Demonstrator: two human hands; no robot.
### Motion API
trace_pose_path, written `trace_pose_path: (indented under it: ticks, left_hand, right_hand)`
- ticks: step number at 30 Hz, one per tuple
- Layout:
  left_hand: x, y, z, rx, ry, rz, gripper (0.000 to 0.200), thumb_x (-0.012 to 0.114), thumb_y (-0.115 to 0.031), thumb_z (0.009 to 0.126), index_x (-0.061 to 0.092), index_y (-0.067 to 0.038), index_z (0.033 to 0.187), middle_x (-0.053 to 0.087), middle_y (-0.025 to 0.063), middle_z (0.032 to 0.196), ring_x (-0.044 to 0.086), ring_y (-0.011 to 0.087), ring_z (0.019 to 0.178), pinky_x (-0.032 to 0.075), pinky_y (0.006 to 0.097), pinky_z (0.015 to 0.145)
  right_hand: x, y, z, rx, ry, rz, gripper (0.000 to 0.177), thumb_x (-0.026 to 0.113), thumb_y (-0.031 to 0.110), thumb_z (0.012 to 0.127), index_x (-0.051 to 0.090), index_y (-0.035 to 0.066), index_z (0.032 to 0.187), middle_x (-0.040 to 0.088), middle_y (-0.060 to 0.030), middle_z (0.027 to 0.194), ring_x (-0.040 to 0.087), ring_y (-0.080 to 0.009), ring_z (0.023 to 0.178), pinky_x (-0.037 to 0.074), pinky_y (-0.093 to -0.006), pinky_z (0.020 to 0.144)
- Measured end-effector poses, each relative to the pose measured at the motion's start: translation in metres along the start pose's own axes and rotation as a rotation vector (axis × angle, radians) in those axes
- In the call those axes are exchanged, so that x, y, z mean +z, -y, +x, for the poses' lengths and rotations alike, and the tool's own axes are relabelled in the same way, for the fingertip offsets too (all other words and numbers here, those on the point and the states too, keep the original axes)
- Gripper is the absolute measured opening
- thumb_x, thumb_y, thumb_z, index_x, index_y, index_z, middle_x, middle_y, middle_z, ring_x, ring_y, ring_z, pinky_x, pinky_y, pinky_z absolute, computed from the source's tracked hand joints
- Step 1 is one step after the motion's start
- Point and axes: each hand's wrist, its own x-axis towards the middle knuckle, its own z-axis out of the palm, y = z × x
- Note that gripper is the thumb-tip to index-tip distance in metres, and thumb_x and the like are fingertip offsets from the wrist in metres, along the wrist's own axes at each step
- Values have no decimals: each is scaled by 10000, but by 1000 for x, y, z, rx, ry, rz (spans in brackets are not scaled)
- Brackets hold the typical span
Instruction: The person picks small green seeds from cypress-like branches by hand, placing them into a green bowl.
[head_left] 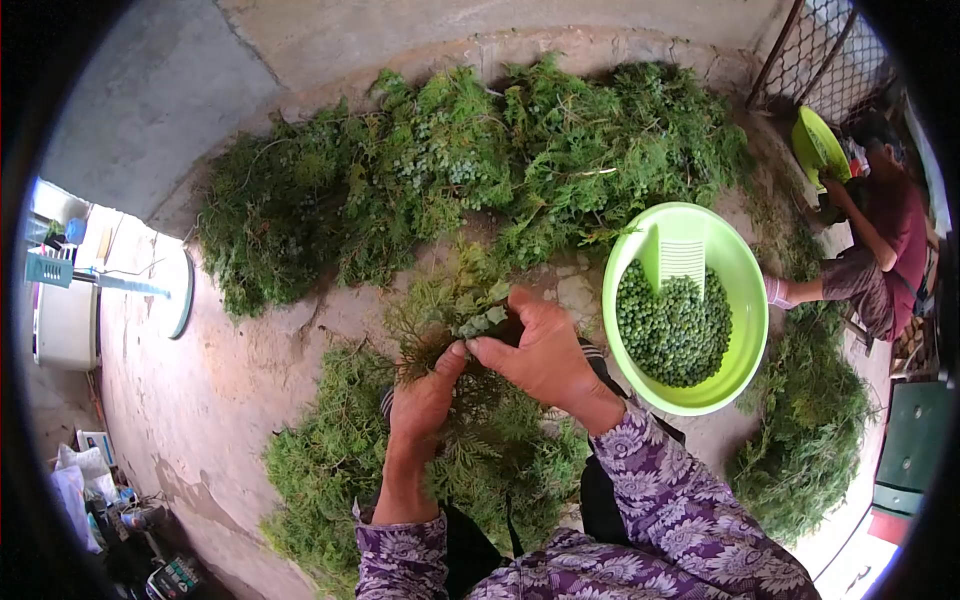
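In front of my lap, my left hand (422, 400) is closed around a leafy evergreen sprig (440, 300). Pale green seed cones (485, 322) cluster on this sprig, and my right hand (540, 352) pinches at them with thumb and fingers. Both thumbs nearly meet at the sprig; my right fingertips are partly hidden behind it. To the right of my hands stands a lime-green basin (745, 320) with a built-in washboard, holding a heap of loose small green cones (675, 325).
Cut evergreen branches (430, 150) are piled along the wall, with another heap (330, 460) around my legs and more (800, 450) at right. A person (895, 230) sits at far right by another green basin (820, 145). A fan (180, 290) stands left.
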Motion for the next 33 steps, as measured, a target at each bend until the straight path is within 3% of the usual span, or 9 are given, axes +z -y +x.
trace_pose_path:
  ticks: [5, 7, 14, 16, 23, 25, 26, 28, 33]
  left_hand:
    - [-1, 3, -1, -108, -6, -211, 307, 582, -262, 827, 559, -27, 1022, 585, 40, 907, 531, 126, 806, 430, 268, 706]
    - [-3, -5, -5, -180, 28, -199, 256, 585, -254, 823, 586, -32, 950, 593, 22, 786, 520, 103, 678, 409, 241, 609]
    - [-4, 20, 4, -87, 86, -329, 155, 575, -193, 821, 569, -39, 839, 554, 14, 666, 486, 96, 579, 374, 237, 529]
    - [1, 17, 1, 7, 47, -353, 124, 585, -163, 808, 548, -45, 819, 525, 6, 632, 470, 98, 547, 362, 239, 495]
    - [-8, 17, 3, -106, 182, -707, 112, 584, -131, 800, 531, -34, 819, 484, 17, 600, 415, 105, 487, 312, 243, 435]
    - [-16, 12, 2, -191, 111, -804, 104, 576, -127, 804, 527, -35, 807, 462, 19, 589, 402, 110, 481, 290, 245, 428]
    - [-18, 8, -1, -183, 156, -933, 95, 562, -132, 817, 526, -47, 796, 437, 8, 577, 401, 113, 485, 282, 243, 422]
    - [-20, 13, 3, -188, 145, -922, 121, 554, -169, 825, 531, -61, 776, 440, -13, 559, 389, 98, 469, 309, 239, 435]
    - [-17, 17, 7, -274, 73, -1031, 168, 522, -207, 844, 525, -80, 734, 413, -40, 513, 363, 89, 440, 351, 249, 458]
  right_hand:
    - [4, 1, -1, -71, -13, -17, 345, 657, 111, 713, 535, 3, 1017, 583, -41, 921, 516, -94, 845, 436, -258, 762]
    - [9, -1, 0, -66, 19, 339, 310, 633, 92, 727, 541, 7, 1011, 583, -37, 922, 516, -89, 834, 432, -250, 758]
    - [0, 3, 1, 101, 206, 350, 279, 589, 37, 722, 538, -22, 990, 584, -39, 894, 512, -86, 798, 433, -234, 724]
    - [-7, 20, -1, 198, 227, 90, 276, 584, 32, 716, 533, -33, 979, 580, -50, 885, 514, -94, 790, 443, -241, 680]
    - [-10, 11, -3, 149, 37, 229, 203, 577, 168, 682, 570, -7, 786, 572, -98, 631, 504, -148, 532, 425, -289, 511]
    - [-24, -3, 9, -26, 226, -318, 148, 543, 137, 740, 565, 10, 813, 584, -50, 674, 522, -110, 554, 432, -246, 500]
    - [-27, -3, 10, -26, 228, -319, 148, 543, 137, 740, 565, 10, 813, 584, -50, 674, 522, -110, 554, 432, -246, 500]
    - [-31, 3, 10, 261, 244, 411, 107, 520, 131, 807, 544, 37, 853, 577, -12, 726, 551, -91, 591, 450, -215, 502]
    - [-21, 3, 7, 373, 292, 816, 172, 550, 165, 828, 519, 39, 940, 567, -19, 778, 568, -84, 628, 466, -203, 509]
